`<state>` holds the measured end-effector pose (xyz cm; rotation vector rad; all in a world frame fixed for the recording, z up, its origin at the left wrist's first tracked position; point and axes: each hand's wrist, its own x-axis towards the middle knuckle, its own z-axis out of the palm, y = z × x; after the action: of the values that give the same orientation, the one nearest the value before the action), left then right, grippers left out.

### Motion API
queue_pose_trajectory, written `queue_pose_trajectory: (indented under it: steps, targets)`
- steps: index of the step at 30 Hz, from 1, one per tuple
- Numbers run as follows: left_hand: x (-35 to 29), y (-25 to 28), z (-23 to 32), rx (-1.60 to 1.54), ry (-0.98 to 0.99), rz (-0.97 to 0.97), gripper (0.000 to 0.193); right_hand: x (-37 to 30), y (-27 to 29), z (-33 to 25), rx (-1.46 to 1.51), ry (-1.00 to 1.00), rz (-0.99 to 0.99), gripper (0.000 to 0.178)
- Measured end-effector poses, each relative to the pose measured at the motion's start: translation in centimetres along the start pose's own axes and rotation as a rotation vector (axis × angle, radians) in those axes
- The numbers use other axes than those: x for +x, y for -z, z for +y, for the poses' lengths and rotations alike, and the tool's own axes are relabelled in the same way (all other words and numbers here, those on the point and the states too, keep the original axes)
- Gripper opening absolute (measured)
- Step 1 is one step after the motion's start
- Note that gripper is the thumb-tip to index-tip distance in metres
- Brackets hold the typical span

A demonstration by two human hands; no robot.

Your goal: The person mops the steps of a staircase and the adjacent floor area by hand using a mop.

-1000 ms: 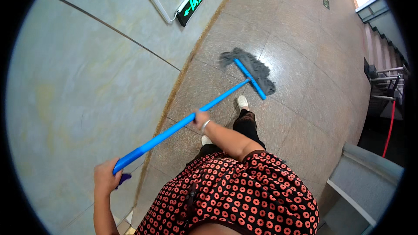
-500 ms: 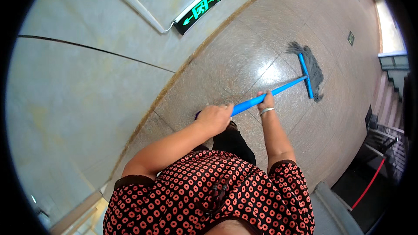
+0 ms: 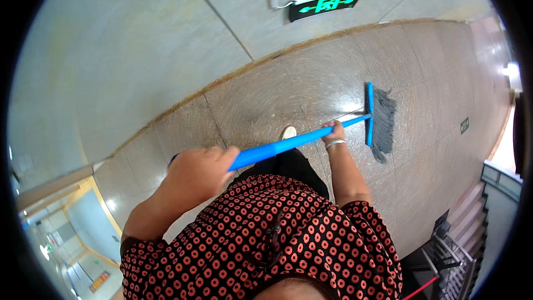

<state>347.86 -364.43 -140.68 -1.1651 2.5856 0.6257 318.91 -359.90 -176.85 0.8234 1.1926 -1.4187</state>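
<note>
A mop with a blue handle (image 3: 288,143) slants across in front of me, its upper end at the left and its head at the right. My left hand (image 3: 201,172) is wrapped round the thick upper end of the handle. Farther down, my right hand (image 3: 334,132), with a silvery bangle at the wrist, grips the thinner part. The grey mop strands (image 3: 383,125) lie spread on the floor, right of the blue crossbar (image 3: 369,114). One pale shoe (image 3: 289,132) shows just beyond the handle.
A pale wall (image 3: 122,66) with a lit green exit sign (image 3: 326,5) runs along the left and far side. Shiny tiled floor (image 3: 261,97) stretches to the right. Stairs (image 3: 466,216) with metal railings (image 3: 452,255) lie at lower right; a doorway (image 3: 91,211) stands at lower left.
My left hand has drawn back toward lower left with the handle's end. The mop head now sits nearer, its strands trailing right. My view has turned, shifting the wall and sign rightward.
</note>
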Motion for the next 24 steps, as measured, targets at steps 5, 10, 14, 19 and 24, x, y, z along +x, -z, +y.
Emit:
queue_pose_trajectory:
  steps: [5, 10, 14, 19, 24]
  targets:
    - [-12.6, -1.5, -2.1, 0.016, 0.400, -0.018, 0.026, -4.0, -2.3, 12.4, -0.468, -0.263, 0.039, 0.017]
    - [-28.2, -5.2, 2.0, -0.155, 0.985, -0.060, 0.031, -13.0, -0.7, 27.8, -0.987, -0.247, 0.182, 0.016]
    - [-36.5, -7.3, 9.9, -0.161, 1.300, -0.083, 0.034, -14.3, 7.5, 38.8, -1.524, -0.431, -0.108, 0.013]
    - [-37.5, -7.6, 17.9, -0.228, 1.644, -0.086, 0.034, -21.0, 9.9, 44.8, -1.962, -0.695, -0.295, 0.009]
    - [-31.6, -7.4, 21.0, -0.089, 1.842, 0.008, 0.030, -22.3, 9.6, 45.2, -1.705, -0.759, -0.242, 0.018]
